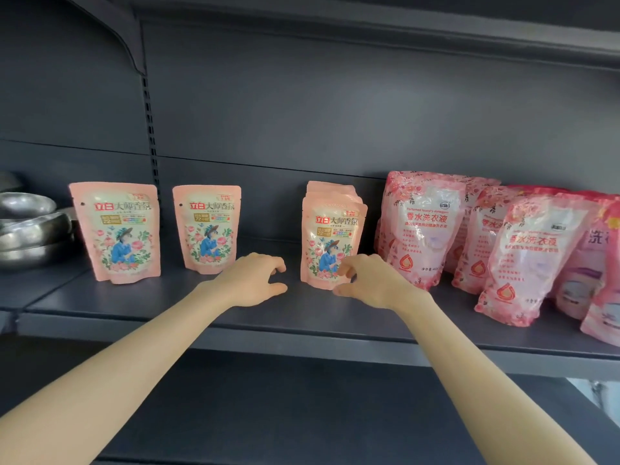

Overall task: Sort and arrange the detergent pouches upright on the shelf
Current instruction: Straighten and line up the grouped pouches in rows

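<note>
Saw stacked metal bowls (33, 229) at the shelf's (167, 307) left end, contents hidden. Found pale pink pouches (115, 233) upright: 2 singles, 1 stack (332, 236), beside rosier floral pouches (422, 229). Held nothing in left hand (251, 280) or right hand (372, 283), both loosely curled beside that stack.

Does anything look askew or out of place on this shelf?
Yes. On the right, the rose-print pouches lean and overlap instead of standing straight. The pale pink pouches stand upright in three groups, but with uneven gaps. The stacked metal bowls at far left look out of place beside detergent.
</note>
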Action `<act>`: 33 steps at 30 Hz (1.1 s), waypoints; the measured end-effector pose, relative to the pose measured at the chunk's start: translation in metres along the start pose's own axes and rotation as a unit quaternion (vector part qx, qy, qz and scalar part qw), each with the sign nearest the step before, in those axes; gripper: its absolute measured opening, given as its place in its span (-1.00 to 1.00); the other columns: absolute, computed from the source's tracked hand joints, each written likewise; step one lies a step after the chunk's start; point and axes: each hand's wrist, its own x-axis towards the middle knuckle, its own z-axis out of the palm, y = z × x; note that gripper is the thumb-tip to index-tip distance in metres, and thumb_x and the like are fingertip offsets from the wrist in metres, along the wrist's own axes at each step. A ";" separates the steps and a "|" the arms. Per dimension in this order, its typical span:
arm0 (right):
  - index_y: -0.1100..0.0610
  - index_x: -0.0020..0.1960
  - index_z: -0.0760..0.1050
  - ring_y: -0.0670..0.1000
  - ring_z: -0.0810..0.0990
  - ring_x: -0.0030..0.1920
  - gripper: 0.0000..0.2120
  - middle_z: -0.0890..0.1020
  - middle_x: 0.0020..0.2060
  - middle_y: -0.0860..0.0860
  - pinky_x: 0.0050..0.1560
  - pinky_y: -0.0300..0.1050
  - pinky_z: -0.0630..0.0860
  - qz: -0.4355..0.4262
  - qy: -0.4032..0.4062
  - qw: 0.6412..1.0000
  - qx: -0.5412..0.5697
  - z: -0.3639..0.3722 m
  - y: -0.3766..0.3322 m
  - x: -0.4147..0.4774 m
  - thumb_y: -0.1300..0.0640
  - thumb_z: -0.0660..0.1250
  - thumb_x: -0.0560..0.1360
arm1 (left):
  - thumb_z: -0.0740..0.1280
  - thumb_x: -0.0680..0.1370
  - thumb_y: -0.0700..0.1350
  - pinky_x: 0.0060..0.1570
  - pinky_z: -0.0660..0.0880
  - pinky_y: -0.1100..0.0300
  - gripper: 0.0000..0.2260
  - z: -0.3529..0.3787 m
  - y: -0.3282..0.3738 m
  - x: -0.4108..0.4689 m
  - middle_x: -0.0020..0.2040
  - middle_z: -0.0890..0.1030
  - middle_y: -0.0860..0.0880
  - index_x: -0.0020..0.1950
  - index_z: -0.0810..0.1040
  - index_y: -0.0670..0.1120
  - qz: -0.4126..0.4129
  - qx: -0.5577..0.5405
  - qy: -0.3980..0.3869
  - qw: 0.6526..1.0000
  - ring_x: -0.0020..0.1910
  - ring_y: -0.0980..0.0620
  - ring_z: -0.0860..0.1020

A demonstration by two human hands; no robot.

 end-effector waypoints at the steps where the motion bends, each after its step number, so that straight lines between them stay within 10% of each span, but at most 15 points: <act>1: 0.14 0.33 0.39 0.06 0.54 0.17 -0.58 0.48 0.29 0.03 0.09 -0.12 0.54 -0.007 0.002 1.000 -0.002 -0.002 -0.009 0.001 0.04 0.34 0.52 | 0.28 0.57 0.03 0.20 0.43 0.11 -0.61 -0.006 -0.005 -0.005 0.33 0.47 -0.02 0.38 0.39 -0.01 0.000 0.003 0.009 1.000 0.26 0.00 0.47; 19: 0.11 0.26 0.45 -0.02 0.54 0.09 -0.64 0.52 0.17 -0.04 0.08 -0.07 0.55 -0.044 0.067 0.994 0.078 0.073 -0.179 0.075 0.04 0.35 0.50 | 0.40 0.48 -0.11 0.09 0.36 0.19 -0.69 -0.053 -0.186 -0.095 0.19 0.48 -0.01 0.21 0.51 -0.08 -0.058 -0.066 0.285 0.954 0.19 -0.01 0.43; 29: 0.11 0.27 0.39 -0.05 0.50 0.16 -0.56 0.42 0.28 0.02 0.04 -0.19 0.56 0.072 0.180 0.964 0.181 0.112 -0.203 0.089 0.04 0.43 0.46 | 0.59 0.26 -0.23 -0.01 0.31 0.52 -0.16 -0.042 -0.224 -0.078 0.24 0.16 0.08 0.38 0.16 -0.12 -0.050 -0.259 0.330 0.906 0.18 0.26 0.22; 33: 0.10 0.26 0.28 -0.12 0.46 0.08 -0.49 0.45 0.26 0.02 -0.14 -0.38 0.46 0.104 0.189 0.940 0.266 0.115 -0.204 0.102 0.12 0.47 0.42 | 0.58 0.28 -0.23 0.19 0.42 0.16 0.02 -0.044 -0.233 -0.068 0.38 0.17 0.02 0.51 -0.04 -0.02 -0.075 -0.346 0.289 0.889 0.25 0.13 0.37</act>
